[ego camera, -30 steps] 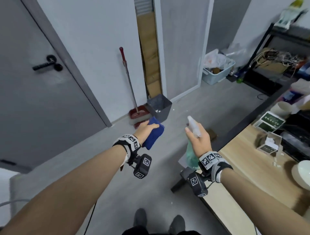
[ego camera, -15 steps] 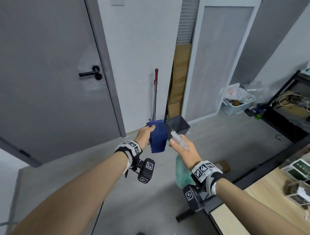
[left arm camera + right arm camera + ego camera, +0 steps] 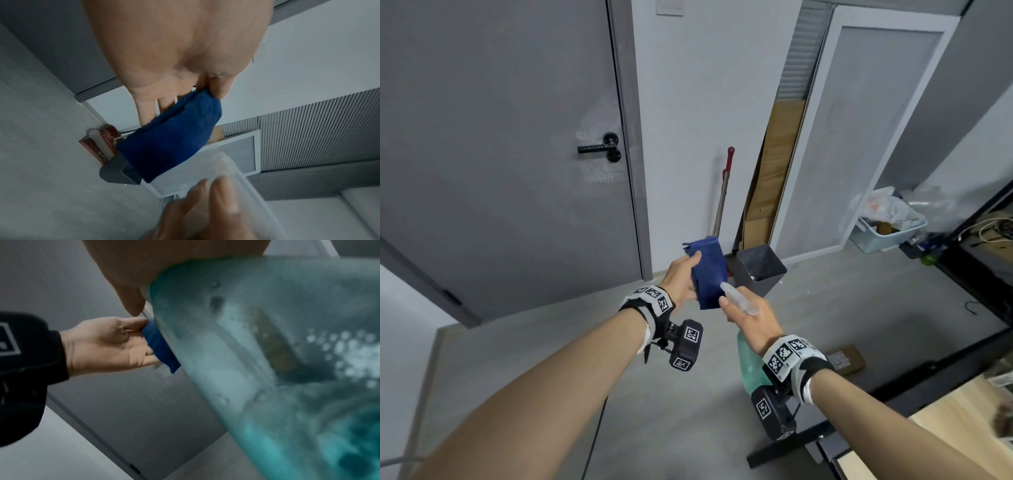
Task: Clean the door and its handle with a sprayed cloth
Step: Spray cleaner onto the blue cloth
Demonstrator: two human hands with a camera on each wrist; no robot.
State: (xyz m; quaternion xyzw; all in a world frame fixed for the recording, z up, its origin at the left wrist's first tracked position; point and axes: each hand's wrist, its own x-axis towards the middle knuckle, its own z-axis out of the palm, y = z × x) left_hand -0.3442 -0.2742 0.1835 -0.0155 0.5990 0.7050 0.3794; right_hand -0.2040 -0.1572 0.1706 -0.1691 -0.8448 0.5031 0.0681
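Both hands grip: left hand (image 3: 681, 278) pinches the cloth (image 3: 707, 274), right hand (image 3: 748, 317) hides the bottle (image 3: 750, 368) neck.

I see a deep blue terry cloth (image 3: 707, 274), a translucent teal plastic spray bottle (image 3: 750, 368) with a frosted clear nozzle, a matte grey flat door (image 3: 500, 154) bearing a black lever handle (image 3: 599, 149), black-and-white checker-tagged wristbands (image 3: 650, 298), and a red-tipped broom handle (image 3: 730, 154).

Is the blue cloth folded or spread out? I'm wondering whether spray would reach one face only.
Folded. The blue cloth shows doubled layered edges beside the thumb of the left hand, forming a compact pad.
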